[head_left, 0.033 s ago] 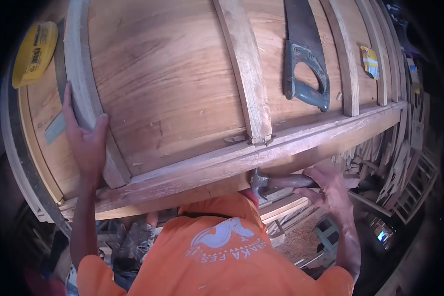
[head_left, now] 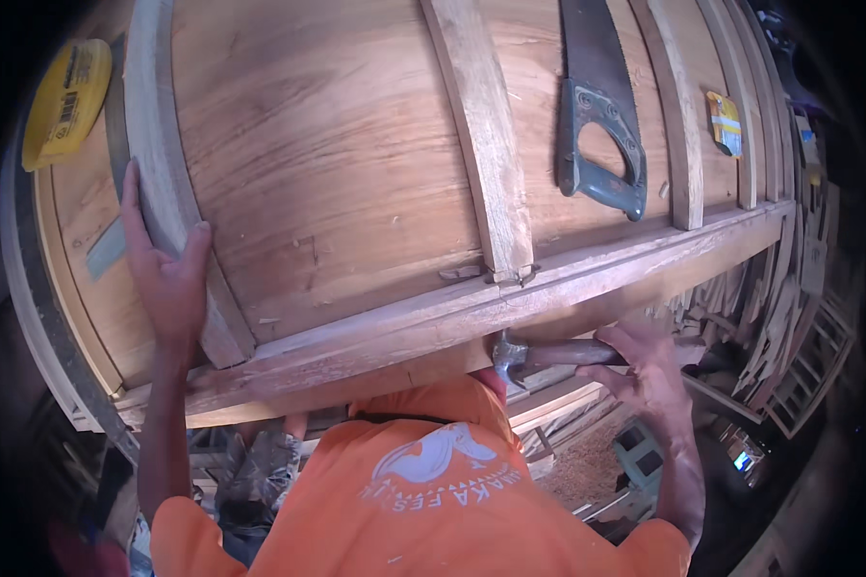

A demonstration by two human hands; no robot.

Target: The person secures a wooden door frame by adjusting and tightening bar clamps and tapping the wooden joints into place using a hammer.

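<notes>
My left hand (head_left: 166, 279) straddles a pale wooden batten (head_left: 161, 125) at the left of a plywood panel (head_left: 318, 144); its thumb and fingers lie on opposite sides. Below the panel's near edge rail (head_left: 375, 337), my right hand (head_left: 648, 365) grips a claw hammer (head_left: 573, 354) by its wooden handle. The hammer's metal head is close to the underside of that rail; whether they touch I cannot tell. Between the hands, a second batten (head_left: 481, 144) meets the rail, with splintered bits around its end.
A handsaw (head_left: 606, 144) with a dark handle lies on the panel right of the middle batten. A yellow plastic piece (head_left: 67, 106) is at the far left, a small yellow packet (head_left: 725, 123) at the right. Stacked timber, sawdust (head_left: 587, 462) and a green-grey tool (head_left: 637, 450) lie below.
</notes>
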